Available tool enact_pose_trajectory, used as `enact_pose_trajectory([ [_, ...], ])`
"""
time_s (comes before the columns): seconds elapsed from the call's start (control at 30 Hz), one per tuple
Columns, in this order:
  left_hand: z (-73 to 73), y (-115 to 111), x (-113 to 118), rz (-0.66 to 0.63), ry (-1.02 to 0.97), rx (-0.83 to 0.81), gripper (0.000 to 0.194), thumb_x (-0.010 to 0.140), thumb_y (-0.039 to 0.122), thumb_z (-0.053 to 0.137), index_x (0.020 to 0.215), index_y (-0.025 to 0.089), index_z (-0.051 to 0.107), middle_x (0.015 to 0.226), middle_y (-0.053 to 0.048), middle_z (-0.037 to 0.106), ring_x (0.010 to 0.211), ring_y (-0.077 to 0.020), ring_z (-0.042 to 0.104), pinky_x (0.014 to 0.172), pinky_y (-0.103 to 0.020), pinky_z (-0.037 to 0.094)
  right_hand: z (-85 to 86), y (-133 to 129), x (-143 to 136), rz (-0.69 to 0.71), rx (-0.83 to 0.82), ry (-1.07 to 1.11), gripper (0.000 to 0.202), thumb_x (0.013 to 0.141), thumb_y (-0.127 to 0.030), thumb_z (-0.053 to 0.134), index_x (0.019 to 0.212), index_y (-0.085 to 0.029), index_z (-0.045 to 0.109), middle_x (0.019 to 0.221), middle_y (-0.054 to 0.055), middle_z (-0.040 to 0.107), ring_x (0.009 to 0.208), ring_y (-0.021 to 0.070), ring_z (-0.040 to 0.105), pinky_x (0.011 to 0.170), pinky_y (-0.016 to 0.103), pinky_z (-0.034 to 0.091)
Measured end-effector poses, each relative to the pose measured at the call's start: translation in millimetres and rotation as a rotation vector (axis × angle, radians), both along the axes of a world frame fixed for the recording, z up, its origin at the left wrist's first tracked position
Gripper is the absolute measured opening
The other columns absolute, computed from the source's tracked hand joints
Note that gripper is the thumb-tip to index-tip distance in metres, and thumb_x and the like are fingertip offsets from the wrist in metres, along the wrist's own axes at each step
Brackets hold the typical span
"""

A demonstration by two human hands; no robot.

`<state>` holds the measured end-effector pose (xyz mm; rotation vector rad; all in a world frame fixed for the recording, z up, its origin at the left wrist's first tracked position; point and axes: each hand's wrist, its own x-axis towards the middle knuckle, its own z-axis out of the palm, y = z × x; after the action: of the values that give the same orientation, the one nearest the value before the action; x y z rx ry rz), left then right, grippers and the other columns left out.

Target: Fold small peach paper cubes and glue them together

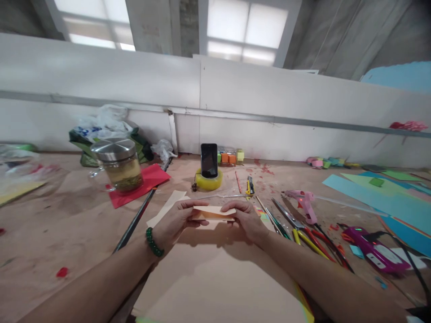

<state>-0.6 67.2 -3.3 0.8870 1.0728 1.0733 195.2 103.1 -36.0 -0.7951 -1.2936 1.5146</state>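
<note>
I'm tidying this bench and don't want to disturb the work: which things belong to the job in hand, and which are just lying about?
Seemingly in the job:
folded peach paper, held by left hand and right hand
large peach sheet beneath
perhaps the pink glue gun, untouched

Probably just lying about:
lidded glass mug
phone
white plastic bag
small red scrap

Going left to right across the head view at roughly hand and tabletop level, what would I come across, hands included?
Lidded glass mug → left hand → paper held between both hands → right hand → pink glue gun → purple device.
</note>
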Motion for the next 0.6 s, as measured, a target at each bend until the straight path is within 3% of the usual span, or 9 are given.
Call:
enact_pose_trajectory([
  [0.1, 3.6, -0.4, 1.3, 0.033, -0.001, -0.046, 0.019, 0.073, 0.009, 0.063, 0.092, 0.013, 0.067, 0.072, -0.004, 0.072, 0.055, -0.0141, 0.07, 0.05, -0.017, 0.052, 0.0, 0.6, -0.8, 0.039, -0.047, 0.024, 0.009, 0.058, -0.019, 0.062, 0.058, -0.018, 0.071, 0.065, -0.002, 0.061, 0.051, 0.0064, 0.054, 0.045, 0.016, 0.047],
  [0.2, 4.8, -0.3, 1.7, 0.038, 0.02, -0.094, 0.008, 0.081, 0.02, 0.06, 0.079, 0.013, 0.063, 0.063, -0.005, 0.071, 0.049, -0.0133, 0.067, 0.046, -0.017, 0.048, -2.3, 2.1, -0.5, 0.02, -0.04, 0.006, 0.01, 0.058, -0.018, 0.059, 0.059, -0.018, 0.069, 0.065, -0.003, 0.062, 0.048, 0.0059, 0.054, 0.046, 0.017, 0.047],
  [0.3, 6.0, -0.7, 0.8, 0.013, 0.002, -0.127, 0.03, 0.083, 0.038, 0.056, 0.066, 0.014, 0.056, 0.054, -0.006, 0.067, 0.044, -0.0135, 0.063, 0.045, -0.019, 0.047, -6.2, 2.8, 0.4, -0.005, 0.029, -0.039, 0.015, 0.06, -0.018, 0.055, 0.063, -0.018, 0.069, 0.067, -0.003, 0.063, 0.045, 0.0059, 0.056, 0.047, 0.019, 0.049],
  [0.4, 8.0, -2.4, 0.0, -0.027, 0.003, -0.069, 0.036, 0.073, 0.048, 0.064, 0.068, 0.014, 0.057, 0.051, -0.002, 0.064, 0.042, -0.0115, 0.058, 0.045, -0.019, 0.046, -9.3, 2.4, 1.0, 0.015, 0.129, -0.077, 0.015, 0.062, -0.017, 0.054, 0.064, -0.018, 0.069, 0.067, -0.002, 0.064, 0.045, 0.008, 0.059, 0.047, 0.021, 0.051],
  [0.5, 8.7, -4.5, 0.4, -0.035, 0.11, 0.012, 0.033, 0.06, 0.04, 0.075, 0.064, 0.014, 0.056, 0.049, 0.001, 0.059, 0.04, -0.0077, 0.052, 0.042, -0.017, 0.041, -10.1, 1.8, 1.2, 0.026, 0.193, -0.092, 0.014, 0.062, -0.017, 0.055, 0.063, -0.018, 0.069, 0.064, -0.003, 0.064, 0.045, 0.0092, 0.06, 0.047, 0.021, 0.051],
  [0.6, 7.5, -4.8, 1.3, -0.016, 0.15, 0.027, 0.03, 0.056, 0.033, 0.076, 0.06, 0.015, 0.052, 0.048, 0.002, 0.057, 0.041, -0.0065, 0.049, 0.041, -0.016, 0.038, -10.5, 1.5, 1.3, 0.046, 0.223, -0.104, 0.014, 0.063, -0.016, 0.054, 0.062, -0.018, 0.068, 0.061, -0.003, 0.064, 0.046, 0.0094, 0.06, 0.05, 0.021, 0.051],
])
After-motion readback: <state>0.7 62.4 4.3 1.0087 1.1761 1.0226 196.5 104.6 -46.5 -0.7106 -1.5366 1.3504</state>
